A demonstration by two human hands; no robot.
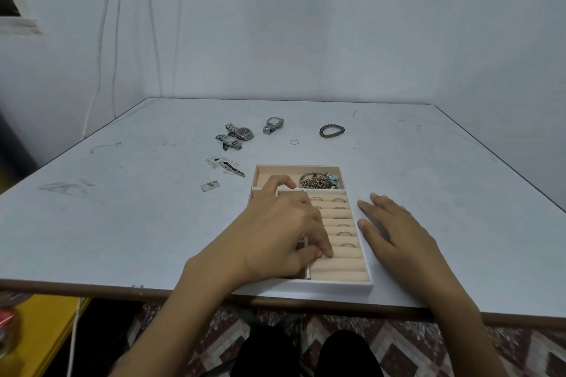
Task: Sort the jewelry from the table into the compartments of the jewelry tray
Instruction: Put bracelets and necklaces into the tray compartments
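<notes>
While the left hand (281,232) is reaching over the jewelry tray (337,286), its fingers are curling downward and its thumb and fingertips are meeting on a near ring roll (346,257); whether they are pinching a ring there I cannot tell, because the hand is covering that spot. Its index finger is stretching toward the far compartment. The right hand (398,232) is lying flat on the table (122,193) just beside the tray's right wall, its fingers straight and slightly spread, holding nothing. The tray is sitting at the near table edge, and several rings (344,233) are sitting in the slots between its rolls. A heap of chains and bracelets (320,180) is filling the right part of the far compartment. Farther out on the table, 2 metal watches (242,133) are lying touching each other, a 3rd watch (273,124) is resting near them, a beaded bracelet (332,131) is lying to the right, and 1 loose ring (294,142) is lying between them. Small pieces on clear cards (226,165) are lying left of the tray.
</notes>
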